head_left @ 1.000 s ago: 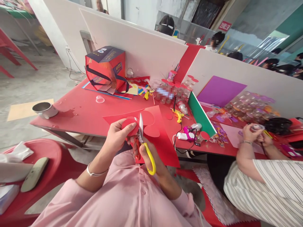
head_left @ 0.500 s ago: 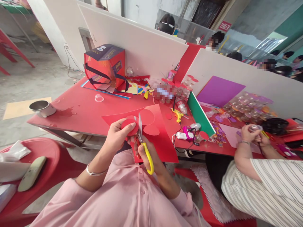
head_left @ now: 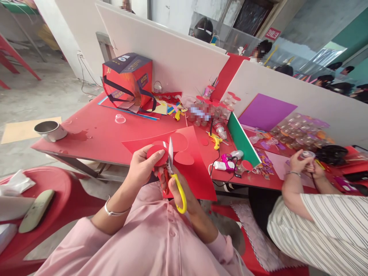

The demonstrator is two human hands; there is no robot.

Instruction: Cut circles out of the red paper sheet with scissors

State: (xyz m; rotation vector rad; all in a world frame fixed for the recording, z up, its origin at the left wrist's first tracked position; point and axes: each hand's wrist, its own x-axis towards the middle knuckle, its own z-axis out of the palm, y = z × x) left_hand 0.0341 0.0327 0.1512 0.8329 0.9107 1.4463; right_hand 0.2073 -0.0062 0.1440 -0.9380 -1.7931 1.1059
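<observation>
My left hand point(head_left: 141, 165) pinches a red paper circle point(head_left: 155, 151) between thumb and fingers, held above the near edge of the table. My right hand point(head_left: 188, 193) grips scissors with a yellow handle point(head_left: 181, 197). Their metal blades point(head_left: 171, 151) point up and away from me, right beside the circle's right edge; whether they touch the paper I cannot tell. Behind and below both hands lies a red paper sheet point(head_left: 201, 172), with two round red pieces on it, one of them this red disc point(head_left: 184, 158). The fingers under the circle are partly hidden.
A metal mug point(head_left: 51, 131) stands at the table's left corner, a red gift bag point(head_left: 128, 82) at the back. Rightward are a yellow glue gun point(head_left: 215, 140), clear plastic cups point(head_left: 201, 115) and a green divider point(head_left: 243, 140). A co-worker's hands point(head_left: 307, 165) work farther right.
Both hands keep almost the same pose around the circle and scissors. More of a red piece shows below the circle, between the hands. The view has shifted slightly.
</observation>
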